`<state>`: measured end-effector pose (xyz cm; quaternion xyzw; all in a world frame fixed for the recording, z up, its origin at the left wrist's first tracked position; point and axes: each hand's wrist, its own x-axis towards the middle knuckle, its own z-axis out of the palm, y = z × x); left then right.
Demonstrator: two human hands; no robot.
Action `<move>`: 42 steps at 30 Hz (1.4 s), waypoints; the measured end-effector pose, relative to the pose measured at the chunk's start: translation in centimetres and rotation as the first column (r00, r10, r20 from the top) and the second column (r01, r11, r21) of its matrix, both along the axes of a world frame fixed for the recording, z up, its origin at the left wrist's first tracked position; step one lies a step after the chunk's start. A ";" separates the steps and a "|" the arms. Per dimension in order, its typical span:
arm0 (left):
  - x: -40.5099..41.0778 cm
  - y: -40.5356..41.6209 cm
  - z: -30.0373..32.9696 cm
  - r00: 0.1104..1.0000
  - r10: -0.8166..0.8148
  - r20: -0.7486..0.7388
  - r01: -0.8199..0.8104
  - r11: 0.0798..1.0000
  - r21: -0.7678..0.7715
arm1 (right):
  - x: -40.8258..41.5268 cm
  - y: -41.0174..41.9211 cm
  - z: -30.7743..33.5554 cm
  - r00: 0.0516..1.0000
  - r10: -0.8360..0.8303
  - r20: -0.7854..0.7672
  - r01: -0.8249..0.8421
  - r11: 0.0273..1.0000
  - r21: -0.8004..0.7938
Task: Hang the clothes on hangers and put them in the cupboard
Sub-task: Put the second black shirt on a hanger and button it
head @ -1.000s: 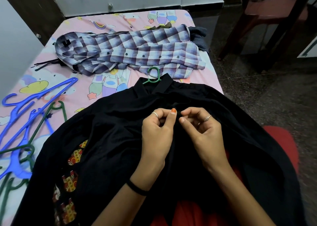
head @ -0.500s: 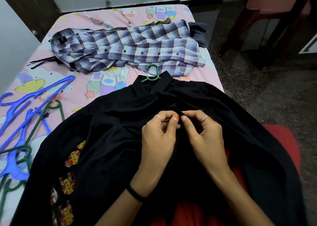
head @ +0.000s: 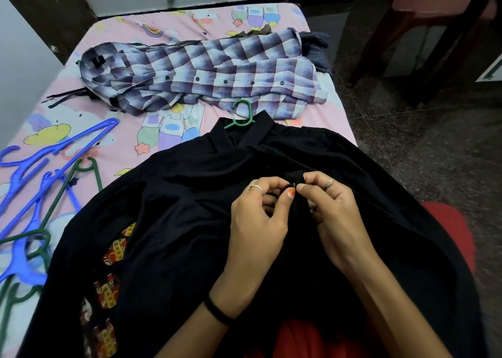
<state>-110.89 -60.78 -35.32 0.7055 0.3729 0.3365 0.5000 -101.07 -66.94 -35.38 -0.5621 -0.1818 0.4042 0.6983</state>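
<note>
on the bed (head: 190, 31), a black shirt (head: 176, 208) is spread over a green hanger (head: 241, 114). its front placket is pinched by the left hand (head: 258, 221) and right hand (head: 334, 216), fingers curled.

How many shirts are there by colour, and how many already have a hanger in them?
black shirt: 1, with the hook of a green hanger sticking out at its collar
purple-and-white checked shirt: 1, no hanger visible in it
Total: 2 shirts, 1 with a hanger

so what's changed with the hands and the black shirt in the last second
Left hand and right hand closed together, thumbs now meeting, both pinching the black shirt front. Green hanger in the collar, checked shirt and spare hangers lie as before.
</note>
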 end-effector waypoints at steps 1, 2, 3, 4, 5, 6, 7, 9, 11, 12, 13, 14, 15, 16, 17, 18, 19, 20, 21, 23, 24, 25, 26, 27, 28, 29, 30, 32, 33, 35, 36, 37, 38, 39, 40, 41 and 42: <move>0.1 -0.1 -0.1 1.000 0.001 -0.007 0.000 1.000 0.030 | 0.1 -0.1 0.0 0.998 0.005 -0.060 -0.004 1.000 0.012; 0.2 -0.1 -0.2 1.000 0.004 -0.012 -0.003 0.998 0.055 | 0.1 -0.1 0.1 0.992 0.018 -0.127 -0.013 0.999 0.038; 0.3 -0.2 -0.4 1.000 0.007 -0.017 -0.005 0.997 0.075 | 0.3 -0.1 0.1 0.981 0.041 -0.191 -0.028 0.997 0.071; 0.4 -0.3 -0.5 1.000 0.009 -0.022 -0.007 0.996 0.085 | 0.4 -0.1 0.0 0.968 0.067 -0.244 -0.042 0.993 0.107; 0.4 -0.4 -0.6 1.000 0.011 -0.024 -0.008 0.996 0.086 | 0.5 -0.2 0.0 0.956 0.087 -0.280 -0.051 0.990 0.131; 0.4 -0.5 -0.6 1.000 0.010 -0.024 -0.008 0.997 0.080 | 0.7 -0.2 -0.1 0.952 0.099 -0.290 -0.059 0.988 0.143; 0.4 -0.5 -0.6 1.000 0.006 -0.023 -0.005 0.998 0.070 | 0.8 -0.2 -0.1 0.954 0.103 -0.282 -0.066 0.988 0.140; 0.4 -0.3 -0.4 1.000 -0.007 -0.018 0.007 1.000 0.018 | 0.9 -0.2 -0.1 0.969 0.096 -0.228 -0.070 0.990 0.119; 0.3 0.0 -0.1 1.000 -0.006 0.003 0.006 0.999 -0.046 | 0.8 -0.2 -0.3 0.983 0.086 -0.165 -0.069 0.992 0.103; 0.2 0.1 0.1 1.000 -0.003 0.017 0.004 0.998 -0.070 | 0.7 -0.2 -0.5 0.989 0.081 -0.122 -0.070 0.993 0.098; 0.2 0.2 0.2 1.000 0.000 0.027 0.003 0.996 -0.087 | 0.6 -0.2 -0.5 0.994 0.081 -0.071 -0.074 0.993 0.092; 0.1 0.2 0.3 0.999 0.003 0.032 0.000 0.995 -0.102 | 0.5 -0.2 -0.5 0.997 0.075 -0.016 -0.074 0.993 0.088; 0.1 0.3 0.3 0.999 0.007 0.037 -0.003 0.993 -0.117 | 0.4 -0.2 -0.4 0.997 0.062 0.038 -0.065 0.994 0.085; 0.1 0.3 0.4 0.999 0.014 0.046 -0.008 0.991 -0.135 | 0.3 -0.2 -0.4 0.994 0.040 0.104 -0.048 0.996 0.079; 0.0 0.3 0.4 0.998 0.023 0.057 -0.014 0.988 -0.154 | 0.3 -0.2 -0.4 0.987 0.017 0.161 -0.029 0.997 0.073; 0.0 0.3 0.5 0.997 0.030 0.068 -0.018 0.985 -0.174 | 0.3 -0.2 -0.3 0.977 -0.004 0.214 -0.011 0.997 0.070; 0.0 0.3 0.5 0.996 0.035 0.079 -0.019 0.981 -0.195 | 0.4 -0.3 -0.3 0.965 -0.016 0.262 -0.001 0.998 0.064; 0.0 0.3 0.6 0.995 0.038 0.087 -0.019 0.976 -0.216 | 0.4 -0.3 -0.3 0.950 -0.018 0.311 0.000 0.998 0.061; 0.0 0.3 0.7 0.995 0.042 0.094 -0.019 0.972 -0.235 | 0.4 -0.4 -0.3 0.936 -0.017 0.352 -0.002 0.999 0.054; 0.0 0.4 0.8 0.992 0.052 0.112 -0.020 0.963 -0.270 | 0.4 -0.4 -0.4 0.905 -0.019 0.425 0.005 0.999 0.034; 0.0 0.5 0.9 0.991 0.056 0.120 -0.020 0.958 -0.285 | 0.4 -0.5 -0.5 0.888 -0.026 0.460 0.014 0.999 0.028; 0.0 0.6 0.9 0.990 0.058 0.128 -0.018 0.955 -0.297 | 0.3 -0.5 -0.6 0.864 -0.036 0.502 0.028 0.999 0.025; 0.0 0.6 1.0 0.989 0.060 0.133 -0.017 0.952 -0.305 | 0.3 -0.5 -0.6 0.831 -0.049 0.555 0.043 0.999 0.023; 0.0 0.6 1.0 0.988 0.064 0.138 -0.018 0.950 -0.312 | 0.2 -0.5 -0.6 0.791 -0.064 0.608 0.061 0.998 0.026; 0.0 0.7 1.1 0.988 0.070 0.141 -0.022 0.949 -0.314 | 0.2 -0.5 -0.7 0.749 -0.078 0.658 0.076 0.997 0.031; 0.0 0.7 1.1 0.987 0.073 0.141 -0.026 0.950 -0.312 | 0.2 -0.5 -0.7 0.707 -0.087 0.701 0.088 0.996 0.036; 0.0 0.7 1.1 0.988 0.074 0.137 -0.028 0.951 -0.309 | 0.1 -0.4 -0.7 0.668 -0.097 0.738 0.102 0.994 0.038; 0.0 0.8 1.0 0.989 0.074 0.124 -0.033 0.951 -0.307 | 0.0 -0.5 -0.8 0.613 -0.113 0.782 0.127 0.991 0.043; 0.0 0.8 1.0 0.991 0.074 0.114 -0.036 0.951 -0.306 | 0.0 -0.5 -0.9 0.600 -0.119 0.791 0.135 0.990 0.047; 0.1 0.9 0.9 0.993 0.072 0.093 -0.040 0.950 -0.310 | -0.1 -0.4 -0.9 0.592 -0.123 0.796 0.142 0.989 0.047; 0.1 0.9 0.8 0.994 0.073 0.085 -0.043 0.948 -0.315 | -0.1 -0.4 -0.9 0.598 -0.119 0.792 0.140 0.989 0.042; 0.1 0.9 0.7 0.994 0.076 0.082 -0.046 0.946 -0.322 | -0.1 -0.4 -0.8 0.610 -0.112 0.784 0.134 0.990 0.037; 0.1 1.0 0.7 0.993 0.079 0.083 -0.048 0.943 -0.329 | -0.2 -0.4 -0.8 0.629 -0.107 0.770 0.127 0.991 0.034; 0.1 1.0 0.7 0.993 0.085 0.086 -0.051 0.940 -0.338 | -0.2 -0.4 -0.7 0.659 -0.100 0.746 0.115 0.993 0.032; 0.1 1.1 0.7 0.992 0.089 0.092 -0.051 0.935 -0.351 | -0.2 -0.4 -0.6 0.700 -0.092 0.708 0.099 0.995 0.031; 0.2 1.1 0.7 0.991 0.088 0.096 -0.047 0.929 -0.367 | -0.1 -0.5 -0.6 0.748 -0.081 0.659 0.083 0.996 0.028; 0.2 1.1 0.7 0.992 0.079 0.098 -0.035 0.921 -0.387 | 0.0 -0.5 -0.6 0.792 -0.069 0.607 0.071 0.997 0.021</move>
